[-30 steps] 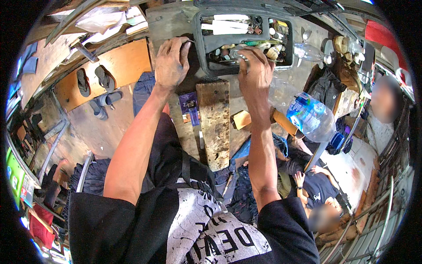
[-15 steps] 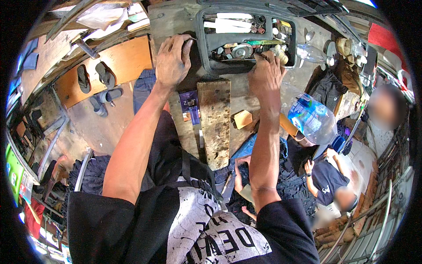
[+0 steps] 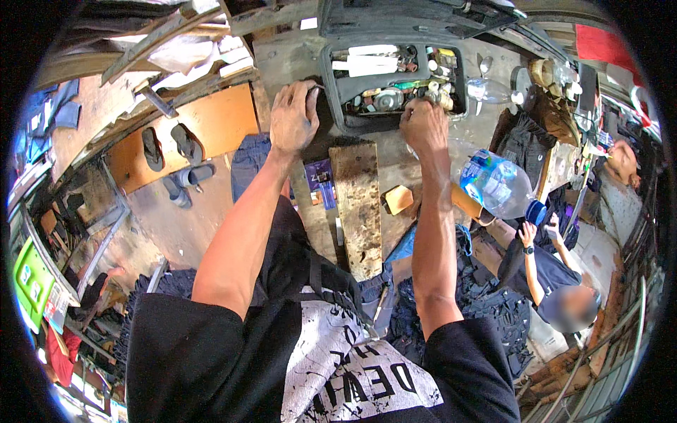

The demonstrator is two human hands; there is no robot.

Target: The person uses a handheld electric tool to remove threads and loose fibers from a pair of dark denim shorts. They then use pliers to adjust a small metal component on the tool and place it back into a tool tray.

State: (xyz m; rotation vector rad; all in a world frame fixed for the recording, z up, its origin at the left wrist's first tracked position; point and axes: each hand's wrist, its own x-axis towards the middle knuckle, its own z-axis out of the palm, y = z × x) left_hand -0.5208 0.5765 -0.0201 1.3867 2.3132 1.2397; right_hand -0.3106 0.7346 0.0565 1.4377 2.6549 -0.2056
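Hands first: your left hand point(image 3: 293, 118) lies palm-down with fingers curled over the left rim of the dark toolbox tray point(image 3: 337, 106), gripping its edge. Your right hand point(image 3: 423, 123) is bunched at the tray's lower right corner, fingertips dipped among the small parts point(image 3: 384, 99); what they pinch, you cannot tell. Both forearms reach straight forward, nearly parallel, over the grimy surface point(image 3: 296, 60). A worn wooden plank point(image 3: 358, 204) lies between your arms, and a plastic water bottle point(image 3: 497, 185) sits to the right. Compared with half a second ago, your right hand has moved slightly left and lower on the tray; your left has stayed put.
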